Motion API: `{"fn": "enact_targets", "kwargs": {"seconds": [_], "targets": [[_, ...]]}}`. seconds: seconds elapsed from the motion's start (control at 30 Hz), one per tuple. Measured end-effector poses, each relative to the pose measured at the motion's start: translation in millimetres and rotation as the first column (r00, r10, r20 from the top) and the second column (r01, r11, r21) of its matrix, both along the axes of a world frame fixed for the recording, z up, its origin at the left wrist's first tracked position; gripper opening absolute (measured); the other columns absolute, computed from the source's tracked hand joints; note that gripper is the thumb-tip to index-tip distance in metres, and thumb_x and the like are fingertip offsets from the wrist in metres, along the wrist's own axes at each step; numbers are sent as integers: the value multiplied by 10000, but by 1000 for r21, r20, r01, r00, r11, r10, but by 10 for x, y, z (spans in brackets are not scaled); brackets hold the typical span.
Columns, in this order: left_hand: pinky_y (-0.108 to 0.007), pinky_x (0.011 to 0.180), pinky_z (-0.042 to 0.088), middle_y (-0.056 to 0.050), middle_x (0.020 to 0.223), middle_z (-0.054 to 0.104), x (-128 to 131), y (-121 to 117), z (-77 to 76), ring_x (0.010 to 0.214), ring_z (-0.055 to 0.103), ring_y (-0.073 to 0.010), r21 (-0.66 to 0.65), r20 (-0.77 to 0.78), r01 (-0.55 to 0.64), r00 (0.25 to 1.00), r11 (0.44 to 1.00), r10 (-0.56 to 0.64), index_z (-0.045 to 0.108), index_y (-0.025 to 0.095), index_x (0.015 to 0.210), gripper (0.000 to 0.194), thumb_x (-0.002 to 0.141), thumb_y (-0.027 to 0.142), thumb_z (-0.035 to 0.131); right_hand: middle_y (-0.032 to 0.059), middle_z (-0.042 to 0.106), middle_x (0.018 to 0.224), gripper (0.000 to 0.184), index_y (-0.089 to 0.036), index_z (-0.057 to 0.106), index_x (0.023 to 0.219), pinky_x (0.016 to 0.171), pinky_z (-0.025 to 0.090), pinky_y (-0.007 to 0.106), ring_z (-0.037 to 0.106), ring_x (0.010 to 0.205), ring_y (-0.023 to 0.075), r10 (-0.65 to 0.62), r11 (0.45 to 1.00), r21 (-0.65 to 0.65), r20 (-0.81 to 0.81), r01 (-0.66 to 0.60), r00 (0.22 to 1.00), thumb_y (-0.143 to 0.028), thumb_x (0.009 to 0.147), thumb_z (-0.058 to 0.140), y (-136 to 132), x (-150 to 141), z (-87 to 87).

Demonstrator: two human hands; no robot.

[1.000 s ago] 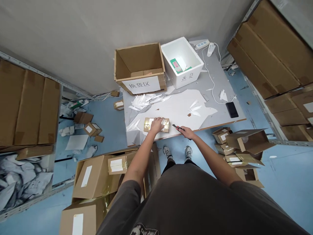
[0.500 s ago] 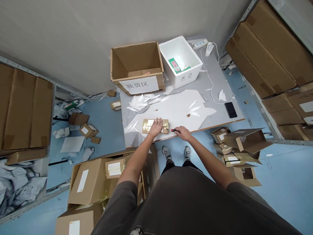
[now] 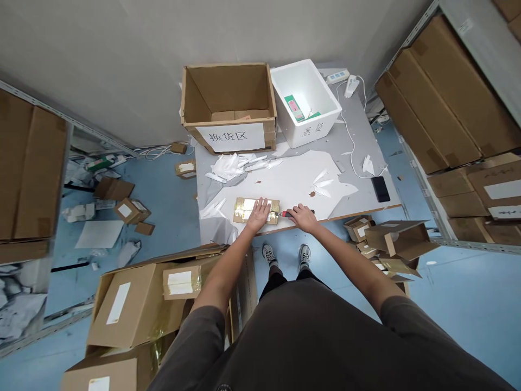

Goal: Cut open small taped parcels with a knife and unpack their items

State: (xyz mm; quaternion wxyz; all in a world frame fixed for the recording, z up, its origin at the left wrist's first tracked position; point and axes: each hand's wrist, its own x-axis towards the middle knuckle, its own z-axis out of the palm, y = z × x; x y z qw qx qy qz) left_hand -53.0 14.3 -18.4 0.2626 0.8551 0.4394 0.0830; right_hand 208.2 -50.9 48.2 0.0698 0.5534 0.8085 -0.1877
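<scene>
A small taped cardboard box with a white label lies flat near the front edge of the table. My left hand rests on top of it, fingers stretched out and pressing down. In my right hand is a red and black utility knife, gripped by the handle. Its tip meets the right end of the box, at the taped seam. How deep the blade goes I cannot tell.
Behind stand an open carton with a paper sign and a white foam box holding green items. Paper strips and a phone lie on the table. Cartons are stacked at lower left; opened boxes sit right.
My right hand has turned and its grip on the knife has shifted, with more of the handle showing behind it. My left hand stays on the box. The whole view has shifted slightly.
</scene>
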Motion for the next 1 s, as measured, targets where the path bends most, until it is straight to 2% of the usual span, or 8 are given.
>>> {"fn": "enact_targets", "kwargs": {"seconds": [0.17,0.4,0.6,0.77,1.0], "targets": [[-690,1358,201,-246,1652,505,7,2,-15,1660,264,-324,0,3,-4,1000,1000,4,606,133,1465,468,1019,134,464,197,681,1284,415,-191,632,1455,922,378,417,488,1215,363,39,999,5,27,-39,999,-386,1136,453,52,28,62],[-682,1361,203,-229,1656,510,12,-11,19,1653,302,-324,-14,14,-27,1000,1000,27,609,170,1466,436,1042,210,513,199,681,1288,411,-201,631,1458,925,396,414,509,1231,369,20,999,-33,25,-19,1000,-396,1130,476,71,28,104],[-610,1377,221,-218,1651,523,-8,70,95,1659,300,-307,-28,10,-6,1000,1000,7,616,149,1469,441,1054,227,487,187,685,1288,411,-210,629,1459,913,405,389,528,1222,353,5,999,-37,30,-4,1000,-411,1136,472,80,69,129],[-598,1373,240,-215,1649,523,2,62,122,1643,335,-320,-45,21,-21,1000,999,22,628,153,1481,447,1079,272,475,168,683,1307,459,-207,590,1511,886,418,365,602,1142,311,-33,998,-55,24,34,999,-441,1155,419,-3,29,104],[-616,1369,258,-170,1622,572,9,25,106,1642,337,-312,-53,24,-61,998,997,63,607,190,1522,475,1083,329,491,168,684,1335,468,-208,573,1531,894,430,365,631,1144,306,-62,996,-69,18,63,998,-440,1155,416,-5,-45,34]]}}
